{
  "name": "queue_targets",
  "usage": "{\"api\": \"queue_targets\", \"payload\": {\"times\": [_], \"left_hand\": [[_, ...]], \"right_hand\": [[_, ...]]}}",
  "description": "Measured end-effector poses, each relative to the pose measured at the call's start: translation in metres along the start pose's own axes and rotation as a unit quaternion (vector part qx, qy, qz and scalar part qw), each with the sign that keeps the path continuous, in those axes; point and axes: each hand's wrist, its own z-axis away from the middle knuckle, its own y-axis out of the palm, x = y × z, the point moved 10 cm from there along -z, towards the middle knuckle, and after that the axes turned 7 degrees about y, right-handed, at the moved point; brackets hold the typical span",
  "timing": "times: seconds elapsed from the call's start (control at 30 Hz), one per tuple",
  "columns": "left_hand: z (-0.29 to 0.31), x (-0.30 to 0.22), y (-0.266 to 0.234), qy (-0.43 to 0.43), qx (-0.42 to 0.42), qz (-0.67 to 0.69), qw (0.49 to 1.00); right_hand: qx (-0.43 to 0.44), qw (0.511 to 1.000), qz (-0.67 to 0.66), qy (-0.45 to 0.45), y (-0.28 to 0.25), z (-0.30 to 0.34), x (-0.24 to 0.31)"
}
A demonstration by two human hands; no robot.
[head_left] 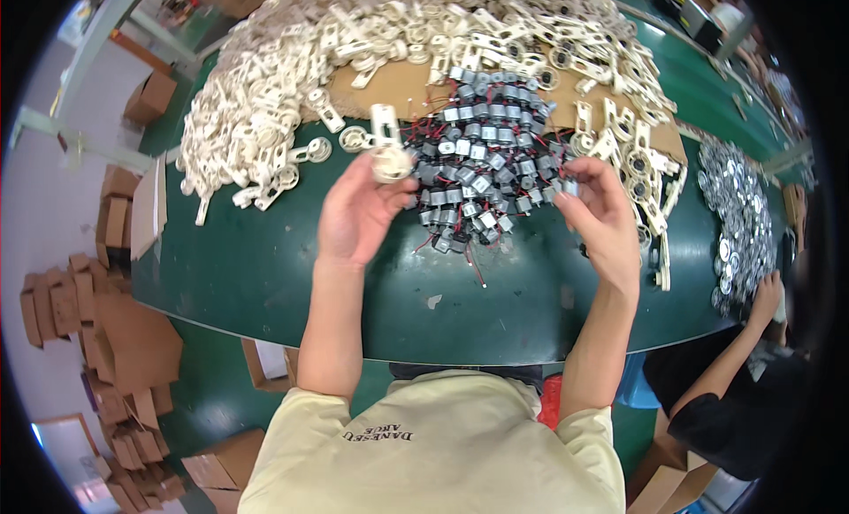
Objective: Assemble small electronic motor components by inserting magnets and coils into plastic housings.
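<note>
My left hand (352,215) is closed on a cream-white plastic housing (389,163), a round cup with a slotted handle pointing away from me. Fingers and thumb grip it by the round end, above the table. My right hand (608,220) pinches a small silver-grey motor (569,187) between thumb and fingers, at the right edge of the motor pile. That pile of small motors (478,149) with red wires lies between my hands. A few loose white housings (355,139) rest just beyond my left hand.
A large heap of white housings (243,116) curves around the far side of the green table (256,275), partly on cardboard (376,96). More housings (638,164) with dark round inserts lie at right. Beyond them are shiny metal discs (734,222) and a co-worker's hand (768,297).
</note>
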Motion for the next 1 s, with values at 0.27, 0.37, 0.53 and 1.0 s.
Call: {"api": "queue_targets", "payload": {"times": [0.27,0.37,0.53,1.0], "left_hand": [[0.011,0.042,0.039,-0.073,0.058,-0.049,0.994],[0.010,0.042,0.038,-0.052,0.052,-0.062,0.995],[0.009,0.041,0.040,-0.049,0.065,-0.070,0.994],[0.012,0.043,0.044,-0.048,0.073,-0.121,0.989]], "right_hand": [[0.190,0.976,-0.079,-0.070,0.072,0.025,0.003],[0.218,0.970,-0.079,-0.070,0.084,0.028,0.001],[0.236,0.968,-0.066,-0.060,0.088,0.032,0.000],[0.225,0.973,-0.014,-0.037,0.091,0.030,-0.003]]}}
